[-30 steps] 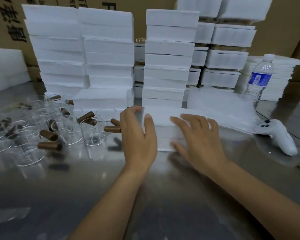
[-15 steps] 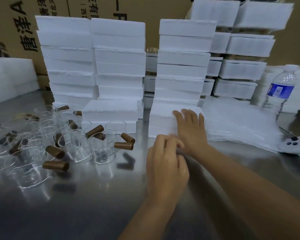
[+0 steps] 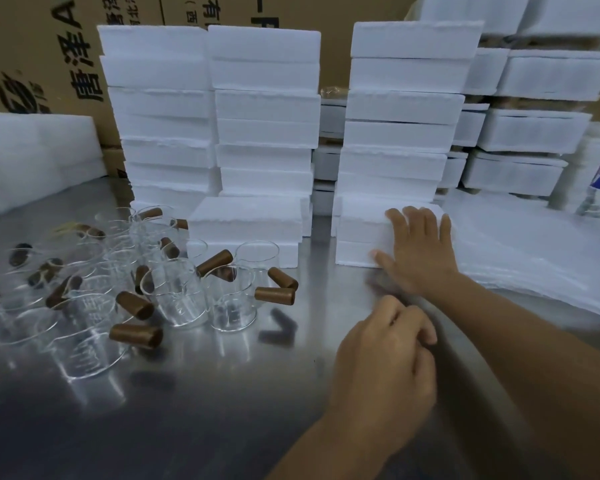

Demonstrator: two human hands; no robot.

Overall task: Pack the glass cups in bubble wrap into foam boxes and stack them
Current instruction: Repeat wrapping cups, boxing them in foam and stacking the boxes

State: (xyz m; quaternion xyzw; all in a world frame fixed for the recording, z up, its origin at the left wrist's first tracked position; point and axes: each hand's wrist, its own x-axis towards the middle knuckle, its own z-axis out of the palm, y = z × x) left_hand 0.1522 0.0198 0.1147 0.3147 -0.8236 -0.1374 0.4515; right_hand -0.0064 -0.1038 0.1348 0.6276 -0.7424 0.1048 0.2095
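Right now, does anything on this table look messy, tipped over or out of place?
Only the glass cups on the left: they sit in a loose jumble on the steel table, brown handles pointing every way. The foam boxes behind are stacked slightly unevenly, but nothing looks spilled or broken.

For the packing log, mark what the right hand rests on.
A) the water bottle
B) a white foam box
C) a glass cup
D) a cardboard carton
B: the right hand lies with straight fingers on the low white foam box at the front of the stack, well clear of the glass cups.
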